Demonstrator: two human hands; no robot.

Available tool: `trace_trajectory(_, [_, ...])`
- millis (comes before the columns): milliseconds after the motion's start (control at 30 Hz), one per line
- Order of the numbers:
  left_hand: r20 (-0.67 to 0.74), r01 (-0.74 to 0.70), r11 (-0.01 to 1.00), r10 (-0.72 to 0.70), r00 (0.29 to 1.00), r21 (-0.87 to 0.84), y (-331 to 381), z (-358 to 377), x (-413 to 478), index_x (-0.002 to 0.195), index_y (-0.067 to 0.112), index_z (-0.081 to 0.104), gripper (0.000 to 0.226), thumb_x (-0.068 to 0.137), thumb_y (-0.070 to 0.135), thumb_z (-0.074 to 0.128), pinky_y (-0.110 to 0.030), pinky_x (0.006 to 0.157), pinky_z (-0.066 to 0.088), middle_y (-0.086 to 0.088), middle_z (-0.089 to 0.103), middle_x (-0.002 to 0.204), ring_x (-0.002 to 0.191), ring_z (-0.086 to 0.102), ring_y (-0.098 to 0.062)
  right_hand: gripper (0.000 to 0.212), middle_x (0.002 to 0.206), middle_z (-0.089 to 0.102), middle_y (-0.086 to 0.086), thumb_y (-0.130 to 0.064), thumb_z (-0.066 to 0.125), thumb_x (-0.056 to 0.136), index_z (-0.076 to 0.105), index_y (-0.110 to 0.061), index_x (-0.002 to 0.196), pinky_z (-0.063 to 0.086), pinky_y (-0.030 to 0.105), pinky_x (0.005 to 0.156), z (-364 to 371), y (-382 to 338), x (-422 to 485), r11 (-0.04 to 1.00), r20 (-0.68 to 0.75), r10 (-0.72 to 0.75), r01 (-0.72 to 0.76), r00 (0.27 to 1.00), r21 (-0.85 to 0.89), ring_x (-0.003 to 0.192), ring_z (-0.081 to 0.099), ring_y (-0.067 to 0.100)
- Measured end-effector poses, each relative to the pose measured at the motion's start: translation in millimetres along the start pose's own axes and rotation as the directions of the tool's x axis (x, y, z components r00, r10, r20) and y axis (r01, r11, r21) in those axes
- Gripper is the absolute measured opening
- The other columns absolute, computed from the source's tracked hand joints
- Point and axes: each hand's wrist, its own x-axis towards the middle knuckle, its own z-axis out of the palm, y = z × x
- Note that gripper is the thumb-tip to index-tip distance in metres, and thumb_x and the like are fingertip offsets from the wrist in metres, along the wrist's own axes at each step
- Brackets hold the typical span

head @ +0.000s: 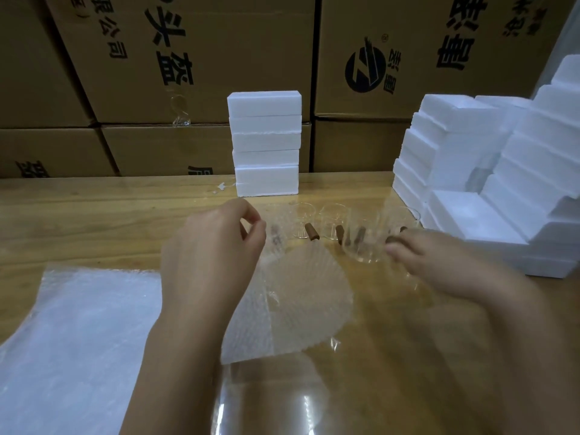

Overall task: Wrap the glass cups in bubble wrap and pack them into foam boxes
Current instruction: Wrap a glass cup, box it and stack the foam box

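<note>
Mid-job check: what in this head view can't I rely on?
All in the head view:
1. The right hand is motion-blurred; whether it grips the nearest glass cup is unclear.
2. The left hand has curled fingers that hide whether it pinches the bubble wrap sheet.
3. The foam boxes on the right are cut off by the frame edge.
4. The bubble wrap pile runs off the left and bottom edges.

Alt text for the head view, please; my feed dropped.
The left hand pinches a clear bubble wrap sheet above the wooden table, while the blurred right hand reaches a clear glass cup with brown handle. White foam boxes stand stacked behind.
</note>
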Motion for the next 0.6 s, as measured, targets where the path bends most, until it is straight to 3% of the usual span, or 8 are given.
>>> trace_trajectory(100, [0.004,-0.003,1.0,0.003,1.0,-0.005,2.4,3.7,-0.6,0.084,0.029,0.063,0.011,0.091,0.032,0.055,-0.024,0.048,0.034,0.011,0.058,0.057,0.057,0.055,-0.011,0.042,0.057,0.051,-0.006,-0.054,0.036,0.09,0.056,-0.02,0.078,0.043,0.037,0.064,-31.9,-3.4,-33.8,0.959,-0.126,-0.081,0.112,0.989,0.262,0.058,0.049,0.014])
trace_trajectory(167, [-0.001,-0.014,1.0,0.014,1.0,-0.002,5.0,5.4,-1.0,0.084,0.029,0.063,0.011,0.091,0.033,0.055,-0.023,0.047,0.032,0.011,0.057,0.058,0.057,0.054,-0.01,0.045,0.055,0.051,-0.007,-0.067,0.036,0.083,0.057,-0.028,0.078,0.043,0.03,0.06,-45.9,-17.1,-58.3,0.934,-0.113,-0.163,0.19,0.98,0.301,0.053,0.046,0.007])
trace_trajectory(233, [-0.014,-0.028,1.0,0.028,0.999,0.005,8.4,7.2,-2.1,0.085,0.028,0.064,0.011,0.091,0.032,0.056,-0.022,0.046,0.029,0.011,0.057,0.059,0.056,0.053,-0.009,0.054,0.063,0.056,-0.013,-0.076,0.025,0.069,0.054,-0.033,0.083,0.042,0.021,0.06,-49.4,-32.8,-77.7,0.961,-0.03,-0.225,0.227,0.974,0.158,0.06,0.053,0.006])
trace_trajectory(300, [-0.022,-0.045,0.999,0.045,0.999,0.007,11.8,8.0,-3.7,0.086,0.027,0.065,0.01,0.091,0.031,0.056,-0.022,0.045,0.027,0.011,0.056,0.059,0.055,0.052,-0.007,0.063,0.079,0.056,-0.014,-0.078,0.006,0.072,0.045,-0.031,0.087,0.042,0.022,0.072,-42.4,-49.2,-86.8,0.957,0.084,-0.248,0.258,0.965,-0.134,0.08,0.052,0.004])
trace_trajectory(367, [-0.021,-0.061,0.998,0.061,0.998,-0.018,15.6,8.1,-5.8,0.085,0.027,0.065,0.01,0.09,0.03,0.057,-0.022,0.045,0.026,0.01,0.056,0.058,0.056,0.052,-0.007,0.054,0.076,0.049,-0.005,-0.068,0.003,0.081,0.04,-0.028,0.084,0.039,0.024,0.065,-32.0,-69.2,-86.9,0.925,0.172,-0.214,0.256,0.962,-0.281,0.074,0.049,0.01])
trace_trajectory(467, [-0.023,-0.092,0.994,0.091,0.996,-0.053,22.6,6.5,-10.2,0.085,0.028,0.065,0.01,0.09,0.031,0.057,-0.022,0.045,0.025,0.011,0.054,0.057,0.056,0.052,-0.009,0.035,0.074,0.043,-0.006,-0.045,0.02,0.1,0.04,-0.024,0.08,0.031,0.023,0.055,-11.6,-83.6,-75.6,0.891,0.235,-0.218,0.292,0.947,-0.348,0.063,0.04,0.011])
trace_trajectory(567, [-0.062,-0.193,0.979,0.189,0.98,-0.068,33.7,6.6,-16.6,0.083,0.025,0.066,0.008,0.088,0.028,0.061,-0.023,0.044,0.029,0.009,0.054,0.054,0.053,0.054,-0.015,0.035,0.072,0.041,-0.003,-0.027,0.028,0.103,0.03,-0.022,0.068,0.041,0.031,0.058,11.7,-83.3,-53.9,0.898,0.166,-0.25,0.292,0.954,-0.329,0.059,0.04,0.013])
trace_trajectory(600, [-0.076,-0.234,0.97,0.229,0.971,-0.071,38.9,6.8,-19.5,0.081,0.023,0.067,0.007,0.087,0.025,0.064,-0.021,0.043,0.03,0.008,0.055,0.053,0.05,0.053,-0.017,0.035,0.071,0.044,-0.002,-0.027,0.027,0.103,0.032,-0.023,0.068,0.04,0.03,0.056,16.2,-84.6,-47.7,0.941,0.167,-0.217,0.252,0.962,-0.228,0.059,0.042,0.014])
